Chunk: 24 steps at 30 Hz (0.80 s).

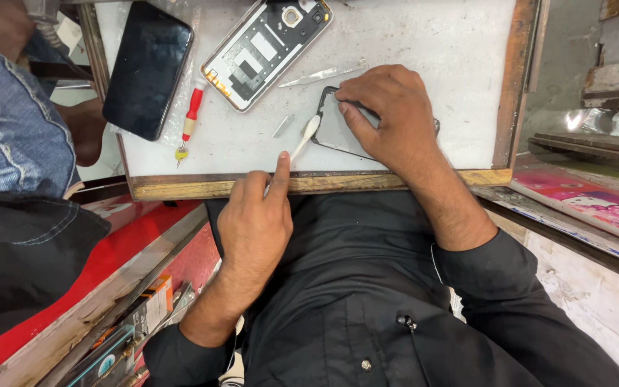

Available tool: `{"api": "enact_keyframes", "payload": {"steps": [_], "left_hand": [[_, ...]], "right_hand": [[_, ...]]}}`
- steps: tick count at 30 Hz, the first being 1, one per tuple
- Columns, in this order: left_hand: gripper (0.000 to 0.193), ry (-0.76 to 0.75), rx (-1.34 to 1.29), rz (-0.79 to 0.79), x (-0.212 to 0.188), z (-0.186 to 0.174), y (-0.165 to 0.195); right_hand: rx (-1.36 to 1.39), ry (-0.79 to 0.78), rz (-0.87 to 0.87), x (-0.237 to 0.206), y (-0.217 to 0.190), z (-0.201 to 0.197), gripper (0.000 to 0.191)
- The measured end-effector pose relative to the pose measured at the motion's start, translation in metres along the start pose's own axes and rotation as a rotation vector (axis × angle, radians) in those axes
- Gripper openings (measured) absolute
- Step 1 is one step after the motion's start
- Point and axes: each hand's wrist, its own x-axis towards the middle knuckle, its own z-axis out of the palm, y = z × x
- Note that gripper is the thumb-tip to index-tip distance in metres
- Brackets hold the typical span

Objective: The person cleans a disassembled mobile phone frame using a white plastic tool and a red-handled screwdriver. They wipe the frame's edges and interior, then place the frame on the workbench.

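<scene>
My right hand [388,115] lies flat on a dark phone panel [332,132] on the white work board [431,50], fingers curled over its top edge. My left hand [252,222] rests at the board's wooden front edge, index finger stretched out. It pinches a white swab stick [305,136] whose tip touches the panel's left corner. An opened phone frame [266,46] with bare innards lies above, and a black phone [148,68] lies screen up at the upper left.
A red-handled screwdriver [191,115], a thin metal pry tool [320,74] and a small metal sliver [283,126] lie on the board. Another person in blue jeans [8,122] stands at the left. A pink box [596,204] sits at the right.
</scene>
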Motion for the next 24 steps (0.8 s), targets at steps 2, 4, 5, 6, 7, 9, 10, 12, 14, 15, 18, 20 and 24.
{"api": "enact_keyframes", "payload": {"steps": [2,4,5,6,7,9,10,12,14,15,18,20,24], "left_hand": [[0.054,0.0,-0.001,-0.015,0.002,0.003,0.003],[0.052,0.011,-0.004,-0.031,0.006,0.007,0.004],[0.052,0.007,-0.003,-0.036,0.004,0.006,0.005],[0.053,0.003,-0.002,-0.039,0.003,0.007,0.005],[0.053,0.005,0.002,-0.041,0.002,0.006,0.005],[0.054,0.028,-0.002,-0.032,0.0,0.006,0.005],[0.055,0.037,-0.006,-0.023,-0.001,0.005,0.006],[0.053,0.026,0.014,-0.034,0.001,0.008,0.006],[0.053,0.007,0.031,-0.042,0.002,0.009,0.007],[0.053,-0.003,0.037,-0.04,0.002,0.009,0.008],[0.056,-0.005,0.039,-0.04,-0.002,0.004,0.009],[0.057,0.001,0.042,-0.038,-0.003,0.001,0.01],[0.057,-0.009,0.073,-0.048,0.006,0.006,0.014]], "right_hand": [[-0.008,-0.002,-0.001,-0.001,0.0,-0.001,0.012],[-0.017,0.001,-0.014,-0.001,0.0,-0.001,0.012],[-0.014,-0.002,-0.01,-0.001,0.0,0.0,0.012],[-0.012,-0.004,-0.007,-0.001,-0.001,-0.001,0.012],[-0.01,-0.002,-0.009,0.0,0.0,-0.001,0.012],[0.0,0.002,-0.005,0.001,0.001,0.0,0.013],[0.003,0.006,0.001,0.001,0.001,0.0,0.013],[-0.013,0.015,-0.011,0.002,0.002,-0.001,0.013],[-0.016,0.01,-0.018,0.0,0.001,0.0,0.013],[-0.015,0.005,-0.018,0.0,0.002,0.0,0.012],[-0.011,-0.006,-0.017,0.0,0.002,0.001,0.011],[-0.01,0.004,-0.012,0.001,0.002,0.001,0.011],[-0.022,0.006,-0.015,0.0,0.002,0.0,0.012]]}}
